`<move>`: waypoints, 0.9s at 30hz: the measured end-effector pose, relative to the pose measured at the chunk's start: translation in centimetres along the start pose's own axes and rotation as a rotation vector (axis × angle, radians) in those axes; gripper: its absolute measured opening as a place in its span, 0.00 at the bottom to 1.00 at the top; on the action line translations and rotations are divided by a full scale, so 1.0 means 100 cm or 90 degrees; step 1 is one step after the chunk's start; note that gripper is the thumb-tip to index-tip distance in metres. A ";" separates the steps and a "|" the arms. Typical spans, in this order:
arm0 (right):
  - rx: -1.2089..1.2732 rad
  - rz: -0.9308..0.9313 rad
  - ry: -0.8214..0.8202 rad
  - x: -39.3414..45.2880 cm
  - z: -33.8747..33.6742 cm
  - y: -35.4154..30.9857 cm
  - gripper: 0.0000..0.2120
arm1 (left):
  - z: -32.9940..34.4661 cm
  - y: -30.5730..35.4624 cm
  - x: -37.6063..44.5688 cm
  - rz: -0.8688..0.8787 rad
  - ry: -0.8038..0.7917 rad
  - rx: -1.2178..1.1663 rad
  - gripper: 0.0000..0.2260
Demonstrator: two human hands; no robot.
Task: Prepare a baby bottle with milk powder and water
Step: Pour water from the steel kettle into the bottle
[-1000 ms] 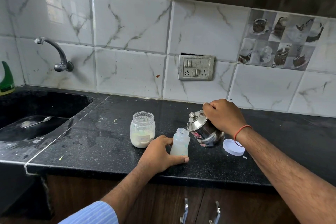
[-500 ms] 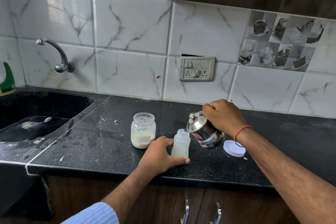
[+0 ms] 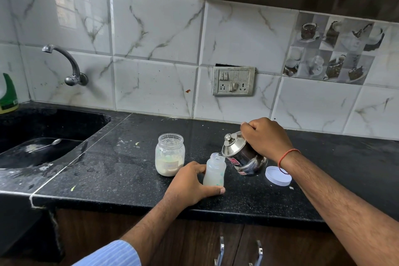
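Fingers of the left hand (image 3: pixel 190 181) are curled round the baby bottle (image 3: pixel 214 170), which is held upright on the black speckled worktop (image 3: pixel 121 170) near its front edge. Fingers of the right hand (image 3: pixel 266 138) are clenched over the top of a steel kettle (image 3: pixel 244 154), which is tilted so that its spout is brought to the bottle's open mouth. The bottle is seen to be partly filled with a cloudy whitish liquid. Just to the left, an open glass jar (image 3: pixel 170 154) is set on the worktop, with pale milk powder (image 3: pixel 169 167) in its lower part. A white lid (image 3: pixel 278 176) is laid flat to the right of the kettle, beneath the right wrist. The wall behind is faced with white marbled tiles (image 3: pixel 155 34), and a switch plate (image 3: pixel 233 81) is fixed to it. At the left a dark sink (image 3: pixel 43 127) is sunk into the worktop, with a spoon (image 3: pixel 46 145) lying in it and a tap (image 3: pixel 67 65) mounted above. A green bottle (image 3: pixel 7 95) is stood at the sink's far corner.
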State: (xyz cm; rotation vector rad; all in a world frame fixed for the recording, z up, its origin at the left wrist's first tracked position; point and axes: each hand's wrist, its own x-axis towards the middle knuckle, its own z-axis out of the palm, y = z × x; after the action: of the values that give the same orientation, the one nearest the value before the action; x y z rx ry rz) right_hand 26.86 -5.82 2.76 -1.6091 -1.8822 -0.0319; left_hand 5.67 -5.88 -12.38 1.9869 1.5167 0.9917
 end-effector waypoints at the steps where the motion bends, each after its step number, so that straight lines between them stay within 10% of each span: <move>1: 0.001 0.000 0.000 0.000 0.000 0.000 0.25 | 0.000 0.000 0.000 0.000 0.000 -0.002 0.32; 27: -0.007 -0.005 0.004 0.001 0.001 0.002 0.25 | 0.003 -0.003 0.002 0.006 0.013 -0.002 0.34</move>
State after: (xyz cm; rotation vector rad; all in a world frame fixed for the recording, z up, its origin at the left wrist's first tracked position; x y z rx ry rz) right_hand 26.94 -5.68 2.63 -1.6077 -1.8859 -0.0505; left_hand 5.71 -5.60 -12.76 1.9889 1.5171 1.0205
